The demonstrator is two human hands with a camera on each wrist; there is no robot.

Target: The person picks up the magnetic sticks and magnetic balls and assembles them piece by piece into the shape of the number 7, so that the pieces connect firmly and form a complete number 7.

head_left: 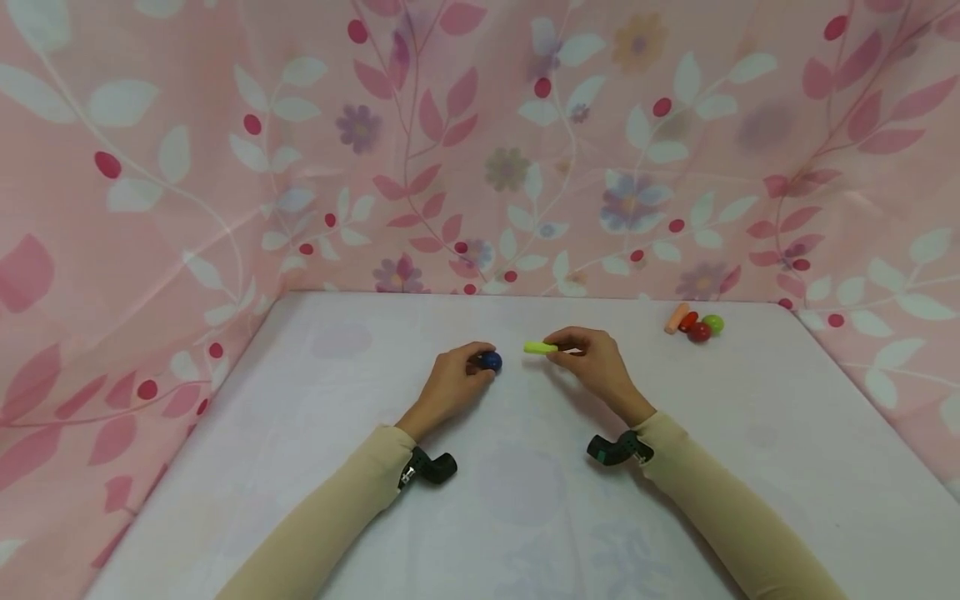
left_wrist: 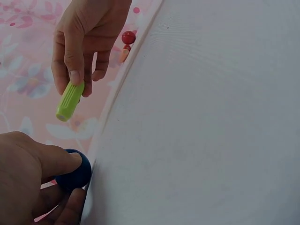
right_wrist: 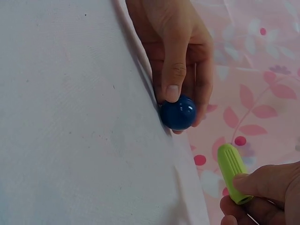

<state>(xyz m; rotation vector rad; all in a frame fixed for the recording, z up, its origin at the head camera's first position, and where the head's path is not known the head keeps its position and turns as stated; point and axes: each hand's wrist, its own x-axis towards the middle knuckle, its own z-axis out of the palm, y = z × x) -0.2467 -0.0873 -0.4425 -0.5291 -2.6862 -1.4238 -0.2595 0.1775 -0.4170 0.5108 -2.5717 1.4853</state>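
Observation:
My left hand (head_left: pixel 454 379) grips a glossy dark blue ball (head_left: pixel 491 361) between thumb and fingers, low over the white table. In the right wrist view the ball (right_wrist: pixel 178 114) shows below the thumb, its far side hidden by fingers. A short distance to the right, my right hand (head_left: pixel 596 364) pinches a lime-green ribbed cylinder (head_left: pixel 539 347) by one end, its other end pointing toward the ball. The cylinder (left_wrist: pixel 69 101) has a rounded, tapered body with grooves, seen in both wrist views. Ball and cylinder are apart.
Toward the back right of the white-covered table (head_left: pixel 360 375) lie an orange cylinder (head_left: pixel 677 318), a small red oblong piece (head_left: pixel 688 322), a dark red ball (head_left: pixel 700 332) and a green ball (head_left: pixel 713 323), close together. A pink floral cloth (head_left: pixel 480 167) hangs behind and beside the table.

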